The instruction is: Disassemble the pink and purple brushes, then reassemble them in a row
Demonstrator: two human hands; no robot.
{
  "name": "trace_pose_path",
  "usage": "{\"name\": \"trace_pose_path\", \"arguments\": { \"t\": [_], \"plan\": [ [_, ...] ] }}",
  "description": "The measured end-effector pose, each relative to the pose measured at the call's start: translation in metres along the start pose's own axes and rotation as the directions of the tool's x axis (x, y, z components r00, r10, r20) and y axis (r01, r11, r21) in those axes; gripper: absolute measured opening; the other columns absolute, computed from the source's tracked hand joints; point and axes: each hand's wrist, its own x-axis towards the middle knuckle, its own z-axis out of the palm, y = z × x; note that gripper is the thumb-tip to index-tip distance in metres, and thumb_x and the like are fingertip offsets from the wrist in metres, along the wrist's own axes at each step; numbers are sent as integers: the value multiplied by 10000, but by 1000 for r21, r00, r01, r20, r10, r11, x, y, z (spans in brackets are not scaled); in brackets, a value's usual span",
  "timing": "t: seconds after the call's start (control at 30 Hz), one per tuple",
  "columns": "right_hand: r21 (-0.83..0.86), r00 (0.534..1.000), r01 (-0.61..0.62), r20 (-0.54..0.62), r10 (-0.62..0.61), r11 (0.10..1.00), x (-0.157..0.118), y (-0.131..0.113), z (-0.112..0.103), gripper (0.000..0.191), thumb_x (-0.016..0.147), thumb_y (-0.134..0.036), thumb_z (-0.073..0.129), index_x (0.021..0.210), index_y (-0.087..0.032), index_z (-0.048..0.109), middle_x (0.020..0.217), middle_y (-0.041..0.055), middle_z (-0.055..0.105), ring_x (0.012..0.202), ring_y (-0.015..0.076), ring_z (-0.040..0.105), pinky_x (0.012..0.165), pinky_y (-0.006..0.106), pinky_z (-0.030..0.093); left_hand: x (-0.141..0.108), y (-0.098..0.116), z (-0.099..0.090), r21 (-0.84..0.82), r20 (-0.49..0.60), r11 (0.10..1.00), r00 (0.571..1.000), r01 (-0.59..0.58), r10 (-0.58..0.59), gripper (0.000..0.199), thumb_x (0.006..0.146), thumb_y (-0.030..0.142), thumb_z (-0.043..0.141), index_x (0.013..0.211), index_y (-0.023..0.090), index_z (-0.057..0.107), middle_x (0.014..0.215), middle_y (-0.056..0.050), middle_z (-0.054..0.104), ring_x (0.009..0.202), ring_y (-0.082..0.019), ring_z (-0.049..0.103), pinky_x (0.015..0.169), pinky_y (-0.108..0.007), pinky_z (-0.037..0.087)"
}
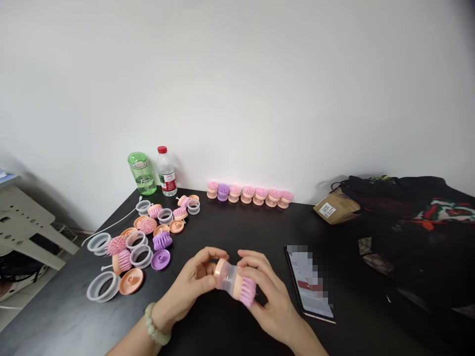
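Observation:
A small round brush with pink bristles, a clear middle ring and a peach cap lies tilted between my hands, above the table. My left hand, with a beaded bracelet at the wrist, grips the peach cap between thumb and fingers. On the bristle side, my right hand wraps its fingers over the clear ring and peach base; its thumb is partly hidden. To the left lie loose parts: clear rings, peach discs, a purple disc, pink bristle heads and a purple bristle head.
A row of several brushes, one purple, stands along the wall. A green bottle and a red-capped water bottle stand at the back left. Right of my hands lie a phone, a brown paper bag and dark fabric.

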Motion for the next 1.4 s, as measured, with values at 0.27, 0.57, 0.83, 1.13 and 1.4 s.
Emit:
{"name": "trace_pose_path", "arguments": {
  "t": [0.27, 0.57, 0.83, 1.13, 1.4],
  "plan": [
    [117, 997, -65, -33, 70, 991, 0, 2, -5, 371, 857, -335, 701, 1180, -258, 535, 1050, 83, 655, 1208, 347, 534, 947, 499, 514, -3, 0, -5, 451, 41, 862, 971, -229, 237, 589, 750, 559, 761, 1235, 256, 624, 1023, -65, 650, 913, -226, 621, 822, -330, 499],
    [-129, 970, 210, -99, -223, 969, -2, 2, -5, 451, 837, 3, 564, 1232, -213, 530, 1152, 116, 582, 1249, 328, 496, 962, 518, 506, 0, 3, -4, 510, -95, 860, 994, 2, 54, 534, 934, 610, 445, 642, 175, 552, 629, 10, 516, 611, -145, 444, 589, -257, 347],
    [-184, 951, -308, -78, 298, 934, -3, 21, -1, 423, 786, -123, 691, 1166, -248, 555, 1140, 79, 626, 1086, 279, 619, 907, 439, 562, 6, 2, -15, 184, -201, 983, 979, -3, 41, 327, 912, 487, 580, 903, 164, 637, 827, -9, 554, 774, -155, 470, 703, -251, 388],
    [-380, 920, -353, 23, 390, 855, -10, 44, 23, 565, 724, -23, 689, 1242, -215, 573, 1213, 110, 656, 1146, 328, 604, 971, 531, 540, 7, -6, -14, -35, -83, 999, 996, 24, -27, 531, 713, 309, 839, 1153, 254, 547, 954, 6, 545, 832, -135, 498, 720, -224, 394],
    [-306, 989, 19, -135, -63, 952, -6, 21, 23, 478, 891, -453, 670, 1268, -170, 593, 1307, 181, 616, 1405, 383, 387, 1007, 557, 520, 8, -10, -7, 69, -128, 998, 992, -8, 17, 576, 523, 346, 948, 978, 206, 624, 981, -4, 563, 858, -168, 532, 751, -258, 413]
  ]
}}
